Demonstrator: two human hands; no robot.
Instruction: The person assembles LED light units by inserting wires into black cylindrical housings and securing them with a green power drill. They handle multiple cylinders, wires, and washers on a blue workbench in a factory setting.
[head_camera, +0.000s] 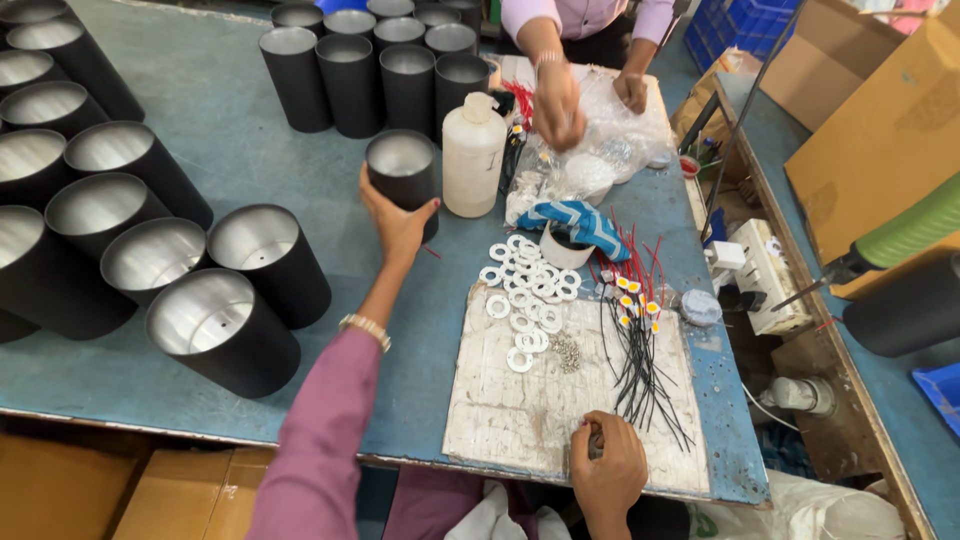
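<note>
While the left hand (395, 225) grips a black cylindrical metal housing (403, 178) standing on the blue worktable (300, 130) beside a white plastic bottle (473, 152), the right hand (607, 472) rests closed around a small item, unidentifiable, on the scuffed white board (520, 405).

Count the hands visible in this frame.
4. The wearer's left hand grips a black cylinder; the right hand rests curled on the white board; a co-worker's two hands work at the plastic bags across the table. None appear hidden.
</note>
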